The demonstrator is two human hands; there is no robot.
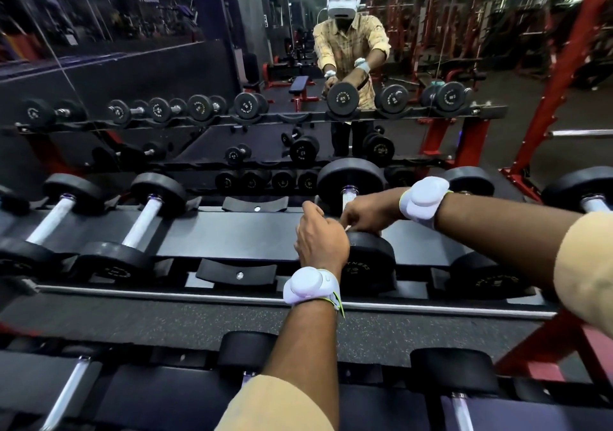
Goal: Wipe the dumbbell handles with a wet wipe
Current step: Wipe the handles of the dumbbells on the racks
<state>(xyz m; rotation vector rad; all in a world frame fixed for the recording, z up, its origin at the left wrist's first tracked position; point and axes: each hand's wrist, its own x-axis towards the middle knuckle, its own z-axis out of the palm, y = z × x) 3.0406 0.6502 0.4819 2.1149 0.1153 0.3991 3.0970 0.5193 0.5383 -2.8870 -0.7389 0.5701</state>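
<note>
A black dumbbell (368, 261) lies on the top shelf of the rack (232, 231), its silver handle (349, 198) pointing away from me. My left hand (320, 239) is curled over the near part of the handle. My right hand (363, 213) reaches in from the right, its fingers curled at the handle just beyond the left hand. A small pale bit, perhaps the wet wipe (345, 225), shows between the two hands; most of it is hidden. Both wrists carry white bands.
Two more dumbbells (146, 218) with silver handles lie to the left on the same shelf, others to the right (590, 198). A lower shelf with dumbbells (454, 374) is under my arms. A mirror (232, 65) behind the rack reflects me. A red frame (560, 98) stands at right.
</note>
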